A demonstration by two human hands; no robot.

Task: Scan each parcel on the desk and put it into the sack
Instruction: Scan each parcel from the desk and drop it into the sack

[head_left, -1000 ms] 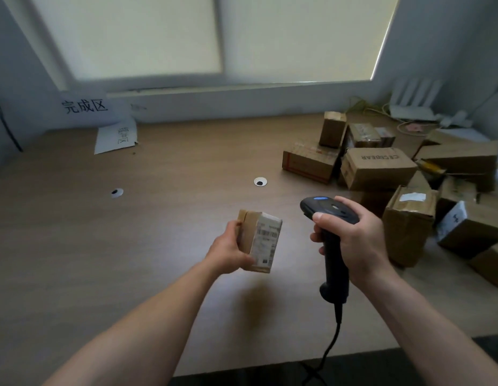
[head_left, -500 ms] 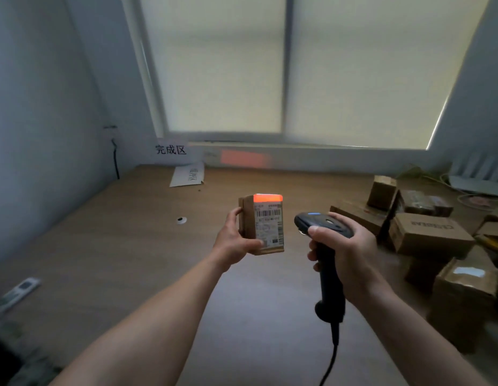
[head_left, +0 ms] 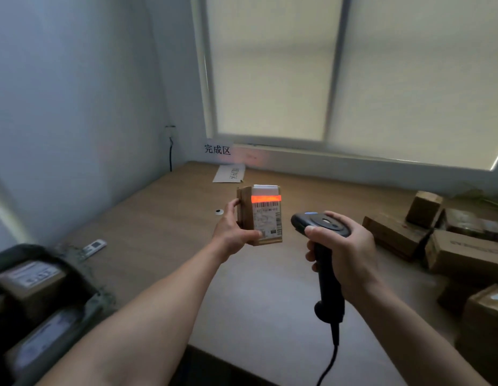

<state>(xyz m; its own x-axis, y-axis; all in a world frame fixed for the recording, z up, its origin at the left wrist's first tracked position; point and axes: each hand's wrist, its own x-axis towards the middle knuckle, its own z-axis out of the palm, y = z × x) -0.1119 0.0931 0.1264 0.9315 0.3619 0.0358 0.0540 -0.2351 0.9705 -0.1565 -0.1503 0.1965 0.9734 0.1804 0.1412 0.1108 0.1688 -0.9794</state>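
Observation:
My left hand (head_left: 233, 232) grips a small cardboard parcel (head_left: 263, 215) upright above the desk, its white label facing me. A red-orange scan line lies across the barcode at the label's top. My right hand (head_left: 343, 247) holds a black corded barcode scanner (head_left: 324, 243) by its handle, just right of the parcel, head pointed at it. At the lower left a dark sack (head_left: 75, 305) stands open with labelled parcels (head_left: 30, 277) inside.
Several cardboard parcels (head_left: 462, 252) are piled on the wooden desk (head_left: 164, 235) at the right. A white remote (head_left: 93, 246) lies near the sack. A paper sheet (head_left: 229, 174) and a wall sign (head_left: 217, 149) sit at the back, under the window.
The view has swung left and up, bringing the sack into sight. The parcel has been turned to face me and the red scan line has dropped from its top edge onto the barcode.

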